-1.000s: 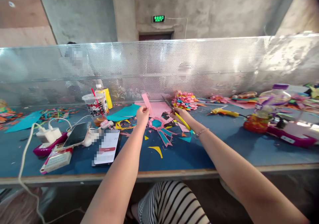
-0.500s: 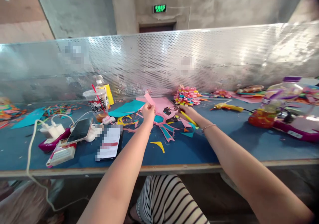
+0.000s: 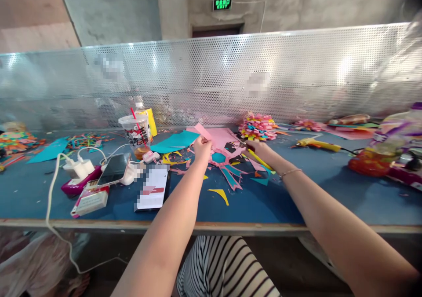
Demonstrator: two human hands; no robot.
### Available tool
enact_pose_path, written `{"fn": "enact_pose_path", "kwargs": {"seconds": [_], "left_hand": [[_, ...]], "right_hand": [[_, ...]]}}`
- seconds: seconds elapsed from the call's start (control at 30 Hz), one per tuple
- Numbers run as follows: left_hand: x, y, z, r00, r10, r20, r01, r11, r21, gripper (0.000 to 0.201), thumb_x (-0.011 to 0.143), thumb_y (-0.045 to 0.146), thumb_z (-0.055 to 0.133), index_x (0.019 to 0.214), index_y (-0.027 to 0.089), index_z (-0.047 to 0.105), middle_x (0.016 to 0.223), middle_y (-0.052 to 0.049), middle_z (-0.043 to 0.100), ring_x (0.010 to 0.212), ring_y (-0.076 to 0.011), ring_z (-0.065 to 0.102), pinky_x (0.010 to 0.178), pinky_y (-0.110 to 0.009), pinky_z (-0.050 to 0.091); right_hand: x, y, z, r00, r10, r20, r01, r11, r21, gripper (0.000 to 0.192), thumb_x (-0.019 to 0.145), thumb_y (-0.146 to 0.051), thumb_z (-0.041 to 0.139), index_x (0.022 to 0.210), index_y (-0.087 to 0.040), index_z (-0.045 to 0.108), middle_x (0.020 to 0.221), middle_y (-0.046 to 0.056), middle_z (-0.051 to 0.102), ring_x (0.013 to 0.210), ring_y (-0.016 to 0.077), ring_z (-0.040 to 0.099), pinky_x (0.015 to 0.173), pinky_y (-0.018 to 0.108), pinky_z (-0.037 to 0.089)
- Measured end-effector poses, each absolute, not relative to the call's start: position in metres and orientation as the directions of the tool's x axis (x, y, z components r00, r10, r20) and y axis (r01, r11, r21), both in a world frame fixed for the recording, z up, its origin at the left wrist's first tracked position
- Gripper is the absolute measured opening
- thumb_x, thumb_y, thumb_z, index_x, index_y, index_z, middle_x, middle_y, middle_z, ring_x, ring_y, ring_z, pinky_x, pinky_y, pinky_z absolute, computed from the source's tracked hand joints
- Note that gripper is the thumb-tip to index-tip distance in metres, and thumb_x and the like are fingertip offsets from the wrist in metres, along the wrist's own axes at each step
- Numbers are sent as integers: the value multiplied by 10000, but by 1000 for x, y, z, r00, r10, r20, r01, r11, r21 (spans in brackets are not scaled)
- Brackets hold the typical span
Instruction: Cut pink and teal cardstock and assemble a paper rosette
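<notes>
The left hand (image 3: 202, 146) pinches a narrow pink paper strip (image 3: 203, 132) between its fingers, and the strip slants up and to the left above them, over the blue-topped bench (image 3: 263, 200). The right hand (image 3: 257, 148) is closed round the yellow-handled scissors (image 3: 260, 159); the yellow handle runs back from its fingers toward the wrist, while the blades are too hidden to tell how they stand. Between the two sets of fingers lies a pink and teal paper rosette with ribbon tails (image 3: 224, 165), amid pink, yellow and teal offcuts. Just beyond the fingers a flat pink paper sheet (image 3: 219, 136) rests on the bench, touching a teal paper sheet (image 3: 174, 142) to its left. Farther left of the left fingers stand a clear plastic cup with a red straw (image 3: 136, 135) and a dark smartphone (image 3: 114, 169) on a charger. Beyond the right fingers sits a heap of folded multicoloured paper pieces (image 3: 257, 128), and farther right a yellow glue gun (image 3: 318, 145).
</notes>
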State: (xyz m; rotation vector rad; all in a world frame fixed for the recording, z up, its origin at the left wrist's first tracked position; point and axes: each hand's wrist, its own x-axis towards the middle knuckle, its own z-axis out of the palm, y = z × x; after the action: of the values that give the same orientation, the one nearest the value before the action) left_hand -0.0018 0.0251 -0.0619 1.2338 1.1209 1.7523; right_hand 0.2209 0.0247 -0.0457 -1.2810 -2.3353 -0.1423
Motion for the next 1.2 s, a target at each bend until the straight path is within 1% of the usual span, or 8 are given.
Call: {"fn": "enact_pose_path", "kwargs": {"seconds": [0.13,0.23,0.37,0.57,0.73,0.9,1.03,1.2], "left_hand": [[4,19,-57,-256,918,304,-172,-353,920,79,618,100,559,633,149,499,538,31,528,467,-62,500,521,-201,433],[3,17,-58,-206,929,307,-131,-337,932,47,624,136,572,602,142,531,525,20,536,469,-76,508,505,-205,433],[-3,18,-65,-177,918,355,-9,-362,932,94,631,204,591,573,136,560,526,7,550,474,-91,511,504,-217,435],[-9,15,-68,-143,915,377,57,-373,926,130,615,258,626,626,132,599,601,-21,598,510,-104,540,540,-241,448],[-10,7,-60,-241,915,323,-65,-347,936,172,630,282,638,687,141,556,614,-10,586,511,-107,560,537,-252,473],[-9,0,-49,-325,882,341,-186,-413,891,205,714,312,568,821,189,443,640,16,575,485,-116,579,492,-256,482],[-6,-3,-45,-306,862,404,-178,-468,865,236,660,240,618,814,183,449,651,18,574,520,-112,586,525,-256,498],[-5,-3,-44,-273,848,454,-192,-510,839,233,614,235,657,774,160,505,646,14,570,526,-94,568,544,-242,491]], "right_hand": [[214,29,-47,-303,839,452,897,412,-163,354,765,-372,526,1004,-110,530,842,119,623,723,200,570,615,246,380],[214,33,-50,-176,908,380,922,287,-260,445,719,-321,586,1086,-95,476,916,146,626,773,218,589,613,243,390],[216,37,-55,-124,960,253,945,192,-266,448,667,-251,602,1074,-97,494,937,151,628,791,231,600,572,236,378],[209,35,-58,-250,935,252,923,309,-229,331,696,-367,567,921,-124,575,814,114,643,746,216,604,567,234,374],[198,24,-53,-310,888,339,793,438,-423,317,755,-371,525,989,-158,538,860,78,626,775,185,578,632,237,391],[192,11,-46,-571,730,376,412,651,-638,362,806,-493,445,985,-183,495,895,33,578,719,129,527,621,226,407],[189,1,-41,-674,657,338,307,665,-681,349,787,-508,475,905,-181,501,827,18,535,700,120,495,600,215,405],[190,-3,-39,-693,672,260,298,596,-746,395,761,-539,501,920,-178,492,774,1,493,627,94,464,544,199,384]]}}
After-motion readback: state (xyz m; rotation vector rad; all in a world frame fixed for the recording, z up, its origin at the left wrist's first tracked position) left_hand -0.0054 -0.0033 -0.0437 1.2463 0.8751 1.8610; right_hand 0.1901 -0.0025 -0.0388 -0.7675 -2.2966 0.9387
